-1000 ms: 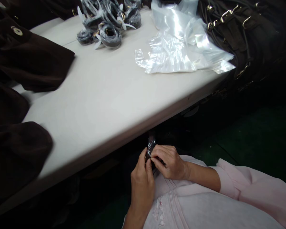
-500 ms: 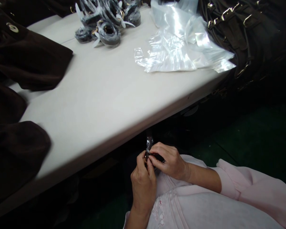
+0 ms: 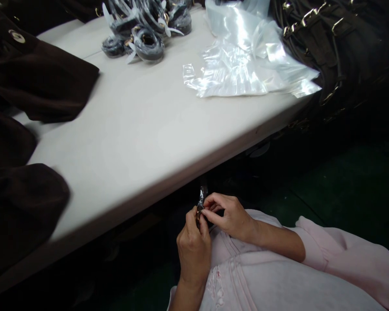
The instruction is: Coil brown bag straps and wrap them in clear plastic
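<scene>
A dark strap (image 3: 202, 196) with shiny clear wrap and a small gold-coloured metal part is held in front of my body, just below the table's edge. My left hand (image 3: 194, 244) pinches its metal end between thumb and fingers. My right hand (image 3: 231, 216) touches the same spot from the right, thumb and forefinger closed at the wrapped part. The rest of the strap fades into the dark under the table, and its lower end is hidden by my fingers.
On the pale table (image 3: 132, 125) lie wrapped coiled straps (image 3: 148, 45) at the back and clear plastic bags (image 3: 236, 65) to their right. Dark brown bags (image 3: 45, 77) cover the left side. Dark straps with gold buckles (image 3: 324, 47) hang at the right corner.
My right hand's fingers have shifted slightly and curl a little more at the strap. My left hand has moved very slightly left and down, still pinching the metal end.
</scene>
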Motion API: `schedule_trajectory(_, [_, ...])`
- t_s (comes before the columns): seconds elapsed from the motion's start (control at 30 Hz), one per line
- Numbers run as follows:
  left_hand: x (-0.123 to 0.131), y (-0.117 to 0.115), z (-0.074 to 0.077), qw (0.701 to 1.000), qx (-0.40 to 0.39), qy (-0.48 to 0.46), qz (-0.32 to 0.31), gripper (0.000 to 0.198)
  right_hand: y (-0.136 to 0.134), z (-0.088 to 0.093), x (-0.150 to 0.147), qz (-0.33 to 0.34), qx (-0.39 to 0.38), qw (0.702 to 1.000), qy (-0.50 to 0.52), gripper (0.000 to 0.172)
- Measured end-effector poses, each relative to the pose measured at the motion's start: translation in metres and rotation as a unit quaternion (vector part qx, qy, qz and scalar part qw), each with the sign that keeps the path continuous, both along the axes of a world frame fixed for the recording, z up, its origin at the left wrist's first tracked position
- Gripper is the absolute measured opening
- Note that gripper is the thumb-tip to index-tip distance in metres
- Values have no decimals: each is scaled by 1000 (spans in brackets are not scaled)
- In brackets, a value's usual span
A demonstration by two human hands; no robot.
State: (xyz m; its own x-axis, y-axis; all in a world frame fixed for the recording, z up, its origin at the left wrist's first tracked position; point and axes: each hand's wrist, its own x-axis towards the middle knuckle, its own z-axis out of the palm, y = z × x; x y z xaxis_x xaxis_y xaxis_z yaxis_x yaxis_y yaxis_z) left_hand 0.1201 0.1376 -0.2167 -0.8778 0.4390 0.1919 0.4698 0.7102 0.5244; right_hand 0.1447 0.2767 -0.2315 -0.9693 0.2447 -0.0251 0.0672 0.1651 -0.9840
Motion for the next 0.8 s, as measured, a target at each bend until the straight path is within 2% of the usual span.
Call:
schedule_trajectory(0.03, [0, 0, 0, 1000, 0, 3, 1, 16, 0, 1, 0, 4, 8, 1000, 6, 2])
schedule_trajectory(0.1, [0, 0, -1, 1000, -2, 12, -2, 15, 2, 3, 0, 9, 36, 999, 19, 5])
schedule_trajectory(0.27, [-2, 3, 0, 999, -7, 39, -31, 13, 4, 3, 0, 9, 160, 987, 25, 9])
schedule_trajectory(0.47, [3, 6, -7, 992, -38, 96, -69, 18, 3, 0, 1, -8, 214, 976, 42, 9])
schedule_trajectory(0.53, [3, 6, -10, 995, -34, 65, -74, 20, 1, -1, 2, 13, 243, 968, 65, 10])
schedule_trajectory(0.63, [0, 5, -10, 992, 54, -107, -30, 21, -1, -2, 4, 34, 264, 960, 89, 11])
schedule_trajectory(0.67, [-2, 5, -10, 976, 106, -190, -1, 21, 0, -3, 4, 33, 261, 960, 92, 11])
schedule_trajectory(0.7, [-4, 6, -9, 947, 163, -276, 34, 20, 0, -3, 5, 31, 251, 963, 92, 11])
schedule_trajectory(0.8, [-10, 7, -7, 814, 321, -470, 120, 23, 4, -3, 6, 18, 209, 975, 71, 9])
